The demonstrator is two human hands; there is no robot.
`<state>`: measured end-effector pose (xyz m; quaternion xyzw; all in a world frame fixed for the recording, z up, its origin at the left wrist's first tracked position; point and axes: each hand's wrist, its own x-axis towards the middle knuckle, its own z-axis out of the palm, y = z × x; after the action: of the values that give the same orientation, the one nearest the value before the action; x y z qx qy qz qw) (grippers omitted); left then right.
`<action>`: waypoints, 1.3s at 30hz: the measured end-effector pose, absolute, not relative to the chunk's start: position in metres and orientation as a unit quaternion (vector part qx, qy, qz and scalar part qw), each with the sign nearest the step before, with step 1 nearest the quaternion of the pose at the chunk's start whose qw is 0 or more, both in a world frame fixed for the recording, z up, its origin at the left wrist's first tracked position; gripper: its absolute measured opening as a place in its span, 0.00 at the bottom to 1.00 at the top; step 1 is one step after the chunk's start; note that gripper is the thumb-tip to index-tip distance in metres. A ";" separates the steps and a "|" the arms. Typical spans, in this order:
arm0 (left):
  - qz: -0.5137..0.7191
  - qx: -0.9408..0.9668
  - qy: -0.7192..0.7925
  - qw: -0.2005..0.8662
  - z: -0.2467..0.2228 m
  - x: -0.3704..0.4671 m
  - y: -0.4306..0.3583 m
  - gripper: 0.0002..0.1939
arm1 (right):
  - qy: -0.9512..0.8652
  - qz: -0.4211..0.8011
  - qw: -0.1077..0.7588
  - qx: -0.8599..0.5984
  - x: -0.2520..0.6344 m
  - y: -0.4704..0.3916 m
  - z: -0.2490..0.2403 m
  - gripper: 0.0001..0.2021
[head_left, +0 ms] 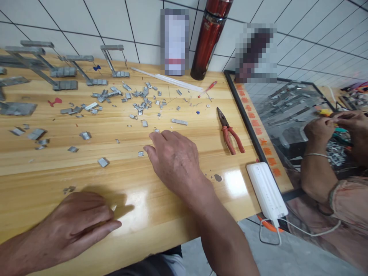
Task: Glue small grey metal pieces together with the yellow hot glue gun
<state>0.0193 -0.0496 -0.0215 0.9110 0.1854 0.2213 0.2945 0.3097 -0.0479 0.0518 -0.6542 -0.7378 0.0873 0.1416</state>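
Note:
My right hand (175,161) reaches palm down over the middle of the wooden table, thumb and forefinger apart. A small grey metal clip (156,130) peeks out just beyond its fingertips, and another metal clip (140,153) lies left of the thumb. Near the table's front edge, my left hand (86,224) is closed, with thumb and fingers drawn together. A tiny pale tip (114,207) shows beside its forefinger; what it belongs to is hidden. Many small bent metal pieces (143,99) are scattered farther back, and a single metal piece (103,162) lies between the hands.
Red-handled pliers (232,138) lie right of my right hand. A small screwdriver (209,88), a phone (174,42) and a red flask (211,38) are at the back. Metal bracket assemblies (66,85) stand back left. A white power bank (267,191) and a mirror (287,115) are at right.

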 end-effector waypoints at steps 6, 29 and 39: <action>0.225 0.911 0.182 0.294 -0.019 0.022 -0.049 0.15 | -0.731 0.093 0.137 -0.662 0.311 -0.046 0.050 0.13; 0.240 0.932 0.155 0.221 -0.030 0.043 -0.038 0.33 | -0.634 0.088 0.188 -0.745 0.349 -0.014 0.014 0.18; 0.189 0.926 0.190 0.264 -0.028 0.044 -0.038 0.28 | -0.587 0.084 0.157 -0.790 0.327 -0.014 0.037 0.13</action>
<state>0.0438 -0.0382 -0.0283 0.9264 0.1899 0.1894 0.2642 0.3269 -0.0142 0.0373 -0.7898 -0.5869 0.0842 0.1570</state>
